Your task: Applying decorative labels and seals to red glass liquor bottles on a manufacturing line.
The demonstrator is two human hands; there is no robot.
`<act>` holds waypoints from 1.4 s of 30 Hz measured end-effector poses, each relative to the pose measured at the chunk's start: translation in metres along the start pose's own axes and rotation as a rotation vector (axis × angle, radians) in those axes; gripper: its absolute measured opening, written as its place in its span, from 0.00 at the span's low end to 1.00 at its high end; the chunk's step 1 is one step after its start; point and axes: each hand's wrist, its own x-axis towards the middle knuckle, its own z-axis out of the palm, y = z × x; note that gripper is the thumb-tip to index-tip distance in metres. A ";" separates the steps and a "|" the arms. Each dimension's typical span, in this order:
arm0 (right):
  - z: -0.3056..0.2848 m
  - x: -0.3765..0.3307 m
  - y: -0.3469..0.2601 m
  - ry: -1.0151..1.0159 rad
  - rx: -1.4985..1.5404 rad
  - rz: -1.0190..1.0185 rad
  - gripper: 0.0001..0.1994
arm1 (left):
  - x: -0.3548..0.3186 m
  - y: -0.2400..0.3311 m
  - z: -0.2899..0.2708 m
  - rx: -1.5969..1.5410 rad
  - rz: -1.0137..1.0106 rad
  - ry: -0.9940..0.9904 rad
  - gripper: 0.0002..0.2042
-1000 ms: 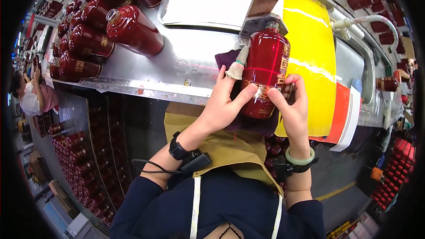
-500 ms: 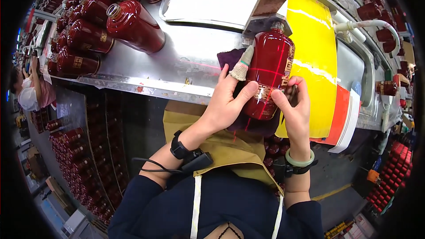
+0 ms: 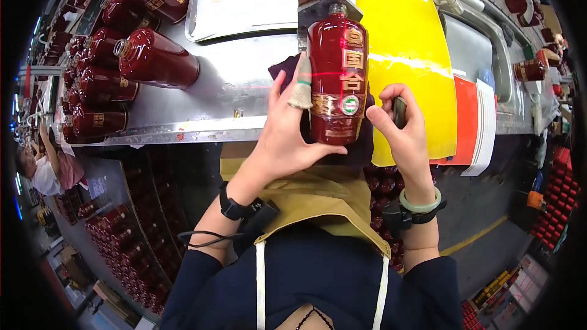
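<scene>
Red bottle (image 3: 337, 79) is held upright-ish over the steel bench (image 3: 232, 79), neck pointing away from the person, front label w/ gold characters turned up. It is clasped by the left hand (image 3: 287, 134): fingers wrapped on its left side and under the base, one fingertip covered by a pale finger cot. Right hand (image 3: 400, 128) is seen just beside the bottle's right flank, fingers curled round a small dark object; whether the bottle is touched can't be told. A dark cloth (image 3: 287, 67) is seen behind the bottle. Yellow sheet (image 3: 403, 55) lies to the right, orange sheet (image 3: 468, 122) beyond. Approx. a dozen more red bottles (image 3: 156, 58) lie on their sides at left. Contents can't be seen; glass is opaque red.
</scene>
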 end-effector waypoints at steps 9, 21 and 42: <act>0.007 -0.006 0.006 -0.104 -0.112 0.070 0.20 | -0.004 0.000 0.013 -0.683 -0.362 0.048 0.52; 0.006 -0.005 0.006 -0.120 -0.116 0.052 0.21 | -0.004 0.002 0.010 -0.797 -0.318 0.034 0.44; -0.003 0.000 0.000 -0.162 -0.107 0.124 0.16 | -0.005 -0.012 0.008 -0.952 -0.372 0.037 0.40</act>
